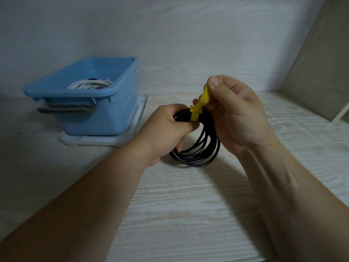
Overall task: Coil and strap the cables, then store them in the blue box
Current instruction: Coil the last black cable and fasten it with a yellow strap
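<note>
Pale wood-grain counter [188,205] carried the blue box [105,118] at the left, with a white cable [90,85] coiled inside. Apart from it, the left hand [170,127] had its fingers curled tight round the black cable coil [196,154], while the right hand [236,114] pinched the yellow strap [196,112] looped over the bundle. Slack in that pull, or a loosened left grip, would likely let the loops spring free.

Your black cable [194,161] has a smooth, slightly glossy jacket, with thin highlights along its loops. The yellow strap [194,115] looks matt and flexible; you cannot tell whether it is plastic or cloth. The blue box [105,118] is smooth plastic with a soft sheen, and the white cable [88,85] inside looks smooth too. The surface [188,205] shows pale, matt wood grain.
</note>
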